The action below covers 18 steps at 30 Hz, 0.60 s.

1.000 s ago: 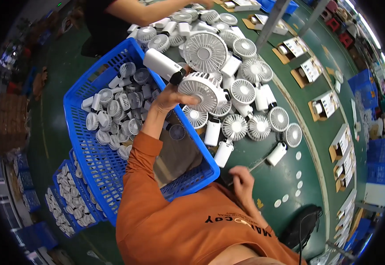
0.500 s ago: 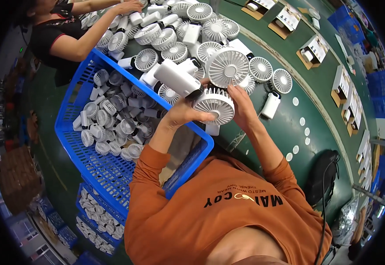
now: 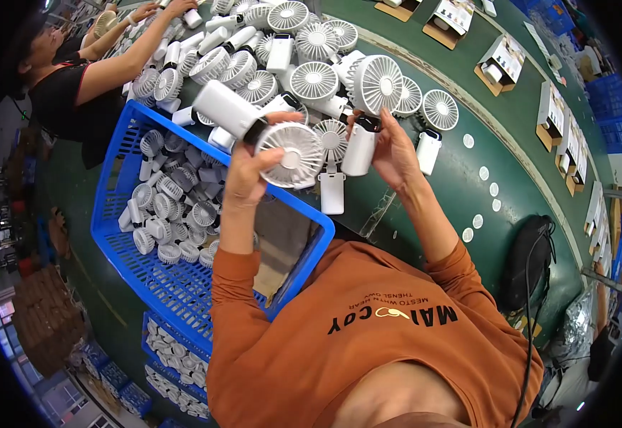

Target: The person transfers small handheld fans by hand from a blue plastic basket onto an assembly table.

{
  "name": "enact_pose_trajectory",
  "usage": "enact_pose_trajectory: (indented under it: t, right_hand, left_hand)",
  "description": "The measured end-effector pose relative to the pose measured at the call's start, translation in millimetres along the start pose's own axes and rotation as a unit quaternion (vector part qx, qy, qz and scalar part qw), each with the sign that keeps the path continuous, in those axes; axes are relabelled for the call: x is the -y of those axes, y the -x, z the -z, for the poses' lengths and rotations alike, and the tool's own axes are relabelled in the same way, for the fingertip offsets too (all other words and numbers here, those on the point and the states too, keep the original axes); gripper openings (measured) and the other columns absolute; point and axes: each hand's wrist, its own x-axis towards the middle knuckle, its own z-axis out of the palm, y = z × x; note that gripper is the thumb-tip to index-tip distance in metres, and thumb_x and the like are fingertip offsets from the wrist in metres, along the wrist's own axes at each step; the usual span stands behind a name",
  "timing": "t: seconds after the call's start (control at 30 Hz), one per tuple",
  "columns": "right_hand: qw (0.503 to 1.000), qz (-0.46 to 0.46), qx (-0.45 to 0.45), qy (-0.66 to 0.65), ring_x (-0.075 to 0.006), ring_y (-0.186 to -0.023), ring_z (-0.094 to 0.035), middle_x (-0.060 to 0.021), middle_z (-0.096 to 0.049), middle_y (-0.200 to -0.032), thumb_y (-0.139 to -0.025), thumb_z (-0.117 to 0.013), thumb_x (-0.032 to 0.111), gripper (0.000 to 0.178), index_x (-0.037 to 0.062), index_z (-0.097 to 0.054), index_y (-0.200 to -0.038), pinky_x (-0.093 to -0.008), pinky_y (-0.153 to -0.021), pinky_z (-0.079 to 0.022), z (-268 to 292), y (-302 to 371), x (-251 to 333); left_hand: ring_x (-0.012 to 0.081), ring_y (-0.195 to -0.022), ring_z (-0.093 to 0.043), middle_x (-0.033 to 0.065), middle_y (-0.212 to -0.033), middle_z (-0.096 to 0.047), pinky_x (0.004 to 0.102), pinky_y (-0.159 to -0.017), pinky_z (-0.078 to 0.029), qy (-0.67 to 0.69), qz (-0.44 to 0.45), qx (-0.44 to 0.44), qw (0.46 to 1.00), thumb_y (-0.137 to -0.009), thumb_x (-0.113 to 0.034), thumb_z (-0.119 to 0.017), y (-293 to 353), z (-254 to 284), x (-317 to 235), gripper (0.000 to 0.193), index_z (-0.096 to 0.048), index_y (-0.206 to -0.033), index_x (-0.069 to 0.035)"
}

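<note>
My left hand [image 3: 248, 171] is closed round a white handheld fan [image 3: 291, 155], thumb over its grille, the handle pointing up and left. In my right hand [image 3: 395, 151] is a second white handheld fan [image 3: 381, 84], its round head up and its handle [image 3: 361, 148] hanging down, gripped near the black joint. Between my hands, another fan [image 3: 331, 192] lies on the green table with its handle toward me. A pile of similar white fans [image 3: 314, 80] spreads just beyond both hands.
A blue plastic basket [image 3: 122, 235] holding many fans stands at my left, with more filled baskets [image 3: 175, 349] below. Another person [image 3: 75, 85] reaches into the pile at far left. Opened boxes [image 3: 503, 63] line the table's far right; a black bag [image 3: 525, 258] sits nearer.
My hands have moved apart. The left fan has gone left and the right fan now hangs handle down. The other person's arms have shifted up and away.
</note>
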Motion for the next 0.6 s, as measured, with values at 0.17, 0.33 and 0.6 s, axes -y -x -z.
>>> enact_pose_trajectory:
  t: [0.17, 0.33, 0.6]
  right_hand:
    - [1.000, -0.007, 0.005, 0.006, -0.0235, -0.091, -0.058, -0.0147, -0.058, -0.103, -0.090, -0.044, 0.031, 0.040, -0.0020, -0.045, -0.113, -0.0351, -0.079, -0.049, 8, 2, 8]
    - [1.000, -0.001, 0.013, 0.022, -0.0244, -0.097, -0.057, -0.0163, -0.055, -0.110, -0.088, -0.044, 0.017, 0.032, -0.0025, -0.042, -0.113, -0.0390, -0.082, -0.049, 19, 5, 10]
    - [0.996, 0.008, -0.031, 0.088, -0.0183, -0.080, -0.059, -0.0133, -0.060, -0.096, -0.085, -0.044, 0.020, 0.030, -0.0011, -0.048, -0.106, -0.0333, -0.070, -0.051, 30, 16, 7]
  left_hand:
    - [0.0277, -0.103, -0.054, 0.0186, -0.115, -0.052, 0.0398, -0.092, -0.043, 0.014, -0.032, -0.125, 0.992, -0.068, -0.011, -0.060, -27, 61, -27, 0.051, -0.046, -0.114, 0.004]
    - [0.0265, -0.102, -0.055, 0.0155, -0.110, -0.055, 0.0413, -0.092, -0.042, 0.105, -0.037, -0.249, 0.962, -0.076, -0.006, -0.058, -99, 111, -61, 0.038, -0.049, -0.111, 0.003]
    - [0.0312, -0.111, -0.045, 0.0159, -0.116, -0.051, 0.0507, -0.097, -0.031, 0.156, -0.043, -0.218, 0.962, -0.079, -0.012, -0.056, -217, 163, -77, 0.043, -0.043, -0.118, -0.001]
